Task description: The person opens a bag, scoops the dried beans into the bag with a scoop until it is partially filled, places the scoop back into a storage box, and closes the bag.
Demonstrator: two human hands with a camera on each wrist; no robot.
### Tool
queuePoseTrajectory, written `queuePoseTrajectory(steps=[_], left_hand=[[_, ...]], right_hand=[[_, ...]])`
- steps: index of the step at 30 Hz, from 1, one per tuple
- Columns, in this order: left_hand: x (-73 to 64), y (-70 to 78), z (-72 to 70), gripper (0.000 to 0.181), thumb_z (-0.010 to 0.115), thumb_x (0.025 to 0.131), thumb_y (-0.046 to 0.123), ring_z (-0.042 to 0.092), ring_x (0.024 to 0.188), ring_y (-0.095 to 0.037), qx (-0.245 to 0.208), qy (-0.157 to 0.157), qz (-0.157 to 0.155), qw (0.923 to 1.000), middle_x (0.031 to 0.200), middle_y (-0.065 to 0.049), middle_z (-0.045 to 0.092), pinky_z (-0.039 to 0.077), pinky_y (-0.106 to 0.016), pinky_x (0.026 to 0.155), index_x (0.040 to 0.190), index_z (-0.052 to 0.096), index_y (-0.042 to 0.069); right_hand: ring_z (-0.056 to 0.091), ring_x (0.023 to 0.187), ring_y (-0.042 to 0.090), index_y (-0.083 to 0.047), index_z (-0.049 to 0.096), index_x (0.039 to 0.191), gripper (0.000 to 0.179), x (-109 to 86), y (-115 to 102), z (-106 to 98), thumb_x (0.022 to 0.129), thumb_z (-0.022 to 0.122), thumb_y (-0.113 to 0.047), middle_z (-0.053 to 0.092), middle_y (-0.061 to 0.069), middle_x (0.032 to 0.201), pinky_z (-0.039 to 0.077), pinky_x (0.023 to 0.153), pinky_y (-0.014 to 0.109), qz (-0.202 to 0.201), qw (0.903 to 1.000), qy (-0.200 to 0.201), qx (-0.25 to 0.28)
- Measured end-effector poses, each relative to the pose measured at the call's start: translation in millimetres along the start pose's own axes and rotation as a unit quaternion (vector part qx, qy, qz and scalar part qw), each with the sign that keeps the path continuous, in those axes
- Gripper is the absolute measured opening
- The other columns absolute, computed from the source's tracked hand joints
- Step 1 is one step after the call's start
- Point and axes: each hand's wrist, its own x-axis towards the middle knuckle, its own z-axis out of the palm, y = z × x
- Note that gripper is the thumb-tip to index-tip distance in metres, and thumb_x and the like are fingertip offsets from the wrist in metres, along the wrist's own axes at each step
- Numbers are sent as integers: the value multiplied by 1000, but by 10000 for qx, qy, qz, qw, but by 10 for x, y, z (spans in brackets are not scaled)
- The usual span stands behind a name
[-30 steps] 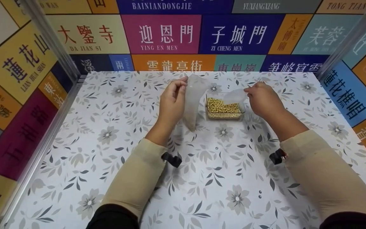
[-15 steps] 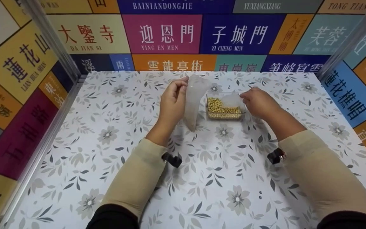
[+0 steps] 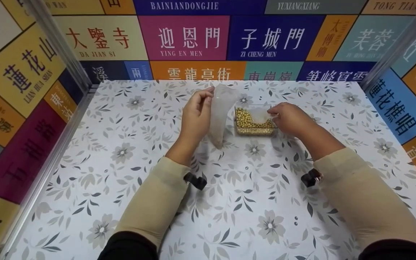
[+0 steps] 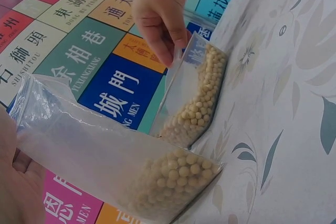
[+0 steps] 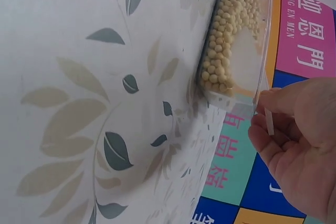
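Scoop (image 3: 259,116) in beans (image 3: 244,117), right fingers (image 3: 274,110) pinching it, left fingers (image 3: 203,95) gripping bag (image 3: 222,108), panel (image 3: 184,39) reading "YING EN MEN"

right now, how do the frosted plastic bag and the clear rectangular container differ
The frosted plastic bag is tall and cloudy; the clear rectangular container is low and see-through. The left hand holds the bag; the container stands on the white floral tabletop. The bag's round yellowish beans sit at its bottom; the container's spread along its length. Both hold similar-looking beans.
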Motion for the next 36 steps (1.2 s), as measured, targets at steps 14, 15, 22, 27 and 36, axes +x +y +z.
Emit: queuePoseTrajectory(steps=[14, 15, 22, 27, 36], left_hand=[[2, 0, -10, 20, 52, 113, 14, 60, 142, -11, 101, -59, -27, 9999, 144, -4, 69, 49, -19, 119, 120, 65, 0], [3, -2, -9, 19, 52, 113, 13, 60, 142, -11, 98, -51, -31, 9999, 144, -4, 69, 49, -19, 119, 120, 65, 1], [4, 1, 1, 19, 53, 112, 11, 61, 141, -13, 47, -19, -33, 10000, 143, -6, 70, 49, -19, 119, 119, 65, -2], [3, 7, 8, 18, 53, 112, 10, 61, 142, -13, 6, -1, -26, 10000, 143, -7, 70, 48, -19, 120, 118, 65, -2], [0, -1, -9, 19, 52, 113, 14, 61, 142, -12, 37, -65, -67, 9999, 145, -4, 69, 50, -20, 119, 120, 66, 2]], right_hand=[[61, 135, 49, 2, 68, 139, 37, 32, -51, 91, 104, 61, -5, 67, 29, 141, 50, 117, 62, 181, 9997, 182, -55], [60, 136, 49, 2, 68, 139, 36, 37, -52, 97, 104, 61, -6, 67, 29, 141, 50, 118, 62, 228, 9996, 182, -21], [58, 139, 49, 4, 68, 138, 36, 6, -20, 148, 103, 61, -6, 66, 28, 143, 46, 123, 60, 311, 9981, 407, 344], [58, 141, 47, 3, 68, 138, 37, -47, 24, 200, 104, 60, -6, 66, 25, 145, 44, 125, 59, 255, 9950, 717, 646], [55, 146, 41, -4, 67, 143, 37, -144, 49, 223, 107, 60, -10, 66, 19, 148, 44, 125, 58, 792, 9842, 883, 1311]])
